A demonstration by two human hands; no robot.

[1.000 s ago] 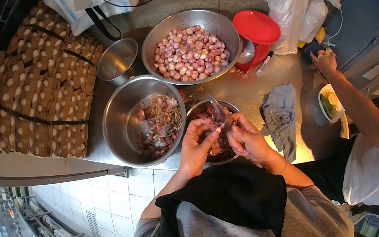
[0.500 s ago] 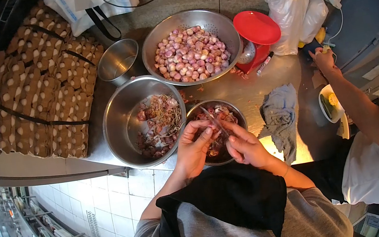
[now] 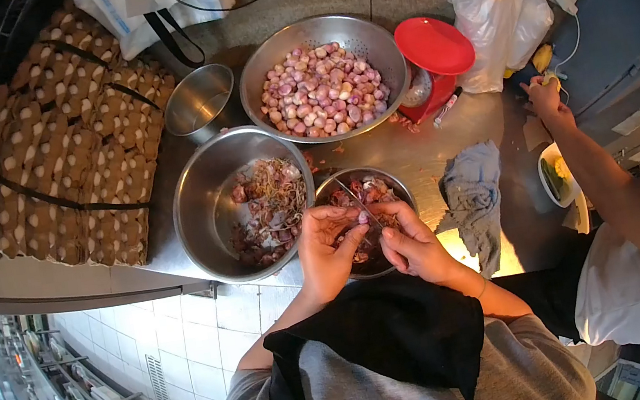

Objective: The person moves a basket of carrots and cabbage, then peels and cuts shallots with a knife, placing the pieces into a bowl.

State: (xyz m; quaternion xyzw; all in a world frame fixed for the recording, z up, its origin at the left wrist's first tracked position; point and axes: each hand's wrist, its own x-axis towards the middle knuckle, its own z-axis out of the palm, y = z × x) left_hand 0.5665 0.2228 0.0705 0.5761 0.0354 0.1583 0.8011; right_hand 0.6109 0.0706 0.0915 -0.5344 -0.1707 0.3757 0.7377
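Observation:
Between thumb and fingers, my left hand (image 3: 331,250) pinches a small purplish shallot (image 3: 362,218). My right hand (image 3: 418,250) is closed on a thin-bladed knife (image 3: 354,197), its blade pointing up and left beside the shallot. Both hands are over a small steel bowl (image 3: 409,195) that has reddish shallots and skins in it. Left of them, a larger steel bowl (image 3: 189,219) has a pile of shallot peels and trimmings (image 3: 271,203) on its right side. Farther back, a steel colander (image 3: 372,36) is filled with peeled shallots (image 3: 323,90).
Stacked egg trays (image 3: 56,148) take up the left. Behind are a steel pot (image 3: 199,102), a red scale (image 3: 437,50) and plastic bags (image 3: 497,28). A grey cloth (image 3: 475,193) lies to the right, near a co-worker's arm (image 3: 598,150) and a white bowl (image 3: 555,175).
The shallot now shows between my left fingers, and both hands have shifted slightly. The knife blade has tilted a little. At right, the co-worker's hand has moved slightly.

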